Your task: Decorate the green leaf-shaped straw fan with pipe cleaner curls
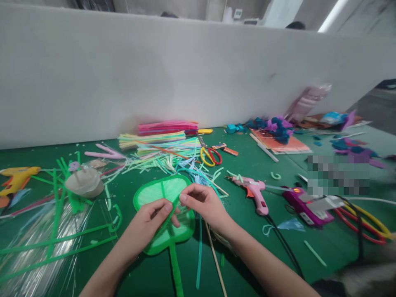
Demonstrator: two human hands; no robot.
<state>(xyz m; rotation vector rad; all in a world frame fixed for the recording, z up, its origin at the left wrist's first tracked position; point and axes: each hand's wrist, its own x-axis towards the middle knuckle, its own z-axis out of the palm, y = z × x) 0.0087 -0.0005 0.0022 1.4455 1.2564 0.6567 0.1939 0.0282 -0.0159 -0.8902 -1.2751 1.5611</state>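
A green hand fan (182, 231) with a pale see-through face and a fuzzy green rim lies in front of me, its wrapped handle (175, 268) toward me. Over its face, my left hand (154, 220) pinches a green pipe cleaner (175, 204) between thumb and fingers. The strip slants up to my right hand (206, 202), whose thumb and forefinger close on its other end. Whether the strip touches the fan is hard to tell. A thin wooden stick (215, 258) and a teal strip (199, 255) lie beside the fan, under my right wrist.
A pink glue gun (256, 194) lies to the right, wired near a magenta power strip (306, 208). Scissors (210, 156) and bundled pipe cleaners (167, 128) are by the white partition (185, 74). At left are a yellow glue gun (15, 179) and a whitish cup-shaped block (85, 183).
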